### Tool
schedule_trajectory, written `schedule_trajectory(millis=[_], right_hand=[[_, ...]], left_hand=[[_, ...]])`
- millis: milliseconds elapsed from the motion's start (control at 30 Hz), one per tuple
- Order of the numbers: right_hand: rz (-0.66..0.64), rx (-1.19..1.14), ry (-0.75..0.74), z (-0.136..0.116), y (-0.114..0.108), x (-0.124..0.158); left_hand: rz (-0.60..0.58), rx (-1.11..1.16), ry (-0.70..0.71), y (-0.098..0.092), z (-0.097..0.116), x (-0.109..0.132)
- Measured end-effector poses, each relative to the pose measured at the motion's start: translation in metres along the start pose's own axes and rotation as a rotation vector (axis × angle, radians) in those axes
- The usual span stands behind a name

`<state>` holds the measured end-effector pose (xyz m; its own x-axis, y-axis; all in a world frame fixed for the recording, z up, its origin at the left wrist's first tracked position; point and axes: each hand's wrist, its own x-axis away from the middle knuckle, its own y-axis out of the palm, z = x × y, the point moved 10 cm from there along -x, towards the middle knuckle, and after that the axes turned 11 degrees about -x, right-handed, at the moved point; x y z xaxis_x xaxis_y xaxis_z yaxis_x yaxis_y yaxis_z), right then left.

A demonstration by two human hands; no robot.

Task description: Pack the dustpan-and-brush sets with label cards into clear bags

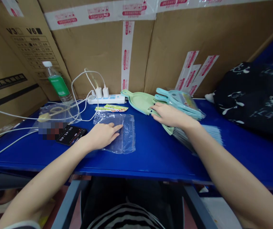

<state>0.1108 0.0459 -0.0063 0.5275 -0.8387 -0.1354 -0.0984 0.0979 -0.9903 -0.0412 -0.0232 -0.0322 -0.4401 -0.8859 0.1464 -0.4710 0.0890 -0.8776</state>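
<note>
My left hand (104,135) lies on a flat clear plastic bag (128,136), its index finger stretched out and the others loosely bent. My right hand (168,114) is at the handle of a green hand brush (168,129), with fingers and thumb on either side of it. The brush's pale bristles are partly under my forearm. Just beyond, a light green dustpan (140,101) lies with its handle to the left. Several light blue dustpans (178,98), some in clear wrapping, are stacked to the right of it. Blue bristles (212,132) stick out past my right forearm.
A white power strip (112,99) with chargers and looping cables stands at the back. Near it are green printed cards (112,108), a bottle (58,84) and a phone (70,135) showing a timer. Cardboard (98,47) walls the back; a black patterned bag (253,98) sits right.
</note>
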Motion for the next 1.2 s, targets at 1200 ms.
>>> schedule_trajectory(millis=[1200], right_hand=[[0.186, -0.222, 0.311, 0.012, 0.003, -0.014]], left_hand=[[0.1, 0.045, 0.006, -0.014, -0.002, -0.008]])
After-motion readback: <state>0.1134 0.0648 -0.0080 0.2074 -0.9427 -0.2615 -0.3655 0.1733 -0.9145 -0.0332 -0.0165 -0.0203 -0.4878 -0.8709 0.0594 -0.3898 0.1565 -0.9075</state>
